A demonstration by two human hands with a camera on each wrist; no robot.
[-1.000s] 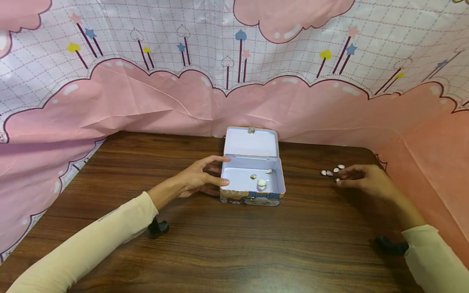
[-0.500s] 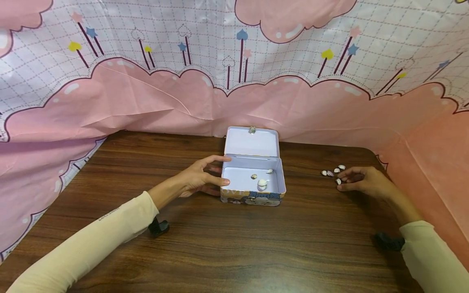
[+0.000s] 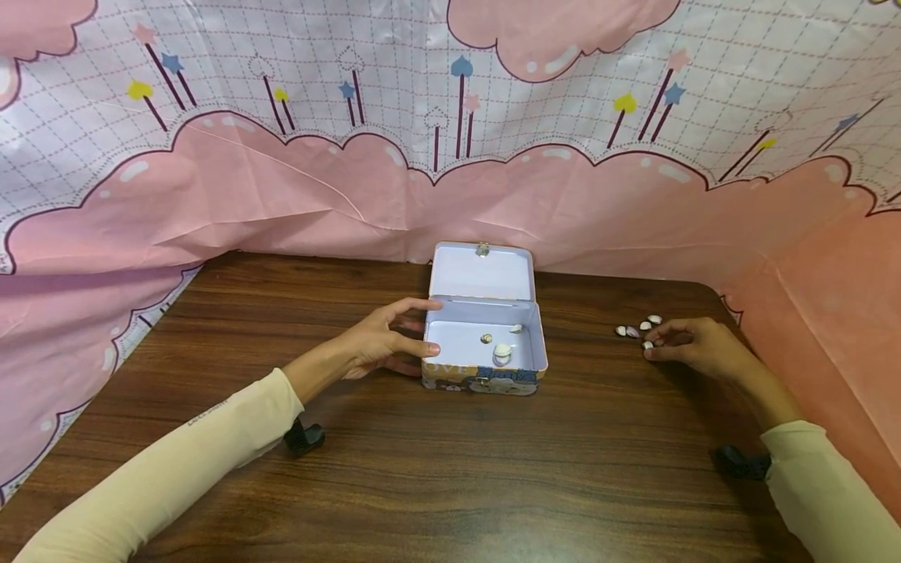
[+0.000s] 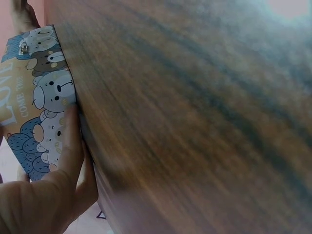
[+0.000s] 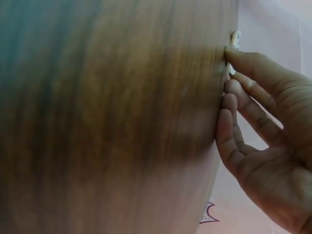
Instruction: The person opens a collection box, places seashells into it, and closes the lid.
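Observation:
A hinged tin box (image 3: pixel 486 381) with bears printed on its front stands open on the table, lid tilted back. Inside lie a white seashell (image 3: pixel 502 351) and smaller shells (image 3: pixel 486 338). My left hand (image 3: pixel 383 336) holds the box's left end, thumb and index finger over the rim; in the left wrist view a finger lies along the printed side (image 4: pixel 53 92). To the right, my right hand (image 3: pixel 693 344) pinches a small seashell (image 3: pixel 647 345) between thumb and fingertips, down at the tabletop. The right wrist view shows that shell (image 5: pixel 231 69) partly hidden by the fingers.
Several small shells (image 3: pixel 632 332) lie in a loose cluster just left of my right fingertips. The brown wooden table (image 3: pixel 450 469) ends at a pink patterned cloth (image 3: pixel 317 203) behind and at the right. Black straps (image 3: pixel 304 438) sit at both wrists.
The right fingers have shifted slightly around the small shell, with the forearm drawing a little to the left. The left hand and the box have not moved.

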